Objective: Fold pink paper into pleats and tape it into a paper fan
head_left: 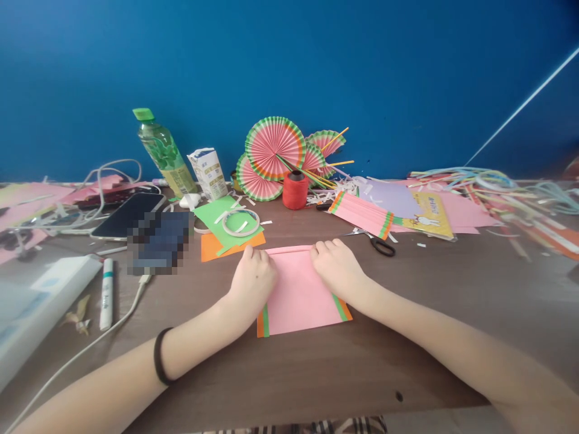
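Observation:
A pink sheet of paper (301, 295) with green and orange strips along its left and right sides lies on the table in front of me. Its far edge is folded into a narrow band. My left hand (256, 272) is closed on the far left corner of that fold. At the far right corner my right hand (337, 268) pinches the same fold, fingers curled over it. The fingertips of both hands are partly hidden. Just beyond lie a pleated pink paper strip (360, 214) and black-handled scissors (382, 246).
Paper fans (275, 147) lean at the back wall behind a red thread spool (295, 190). Green paper (217, 214) carries a roll of tape (240, 223). On the left are a bottle (163, 150), a carton (208, 173), phones, cables and a marker (107, 295). Paper strips crowd the right.

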A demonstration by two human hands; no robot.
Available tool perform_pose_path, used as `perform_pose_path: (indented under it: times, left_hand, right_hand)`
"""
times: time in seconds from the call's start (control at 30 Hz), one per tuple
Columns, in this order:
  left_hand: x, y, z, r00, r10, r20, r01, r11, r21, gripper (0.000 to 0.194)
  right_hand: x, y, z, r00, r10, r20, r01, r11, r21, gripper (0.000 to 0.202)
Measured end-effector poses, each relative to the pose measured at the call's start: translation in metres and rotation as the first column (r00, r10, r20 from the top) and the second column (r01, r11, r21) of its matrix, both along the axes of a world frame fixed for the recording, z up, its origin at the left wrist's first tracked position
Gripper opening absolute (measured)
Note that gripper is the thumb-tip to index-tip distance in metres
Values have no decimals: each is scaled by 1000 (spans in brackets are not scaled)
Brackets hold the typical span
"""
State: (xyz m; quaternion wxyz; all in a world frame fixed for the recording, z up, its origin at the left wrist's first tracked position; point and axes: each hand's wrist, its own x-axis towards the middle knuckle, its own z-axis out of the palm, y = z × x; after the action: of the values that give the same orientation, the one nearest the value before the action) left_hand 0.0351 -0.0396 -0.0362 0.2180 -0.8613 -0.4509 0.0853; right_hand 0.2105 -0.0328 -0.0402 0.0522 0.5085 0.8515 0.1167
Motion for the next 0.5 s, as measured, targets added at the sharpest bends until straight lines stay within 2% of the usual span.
perform_pose_path:
  times: [0.2,0.5]
  left_hand:
    - [3,1,-1,999,26,-29,-25,999,22,52]
    - [4,1,-5,999,31,-35,-30,999,44,51]
  right_hand:
    - [-3,-6,-6,999,45,29,-47,995,86,53]
    - [-4,-7,-3,1000,-3,5,3,1000,18,49]
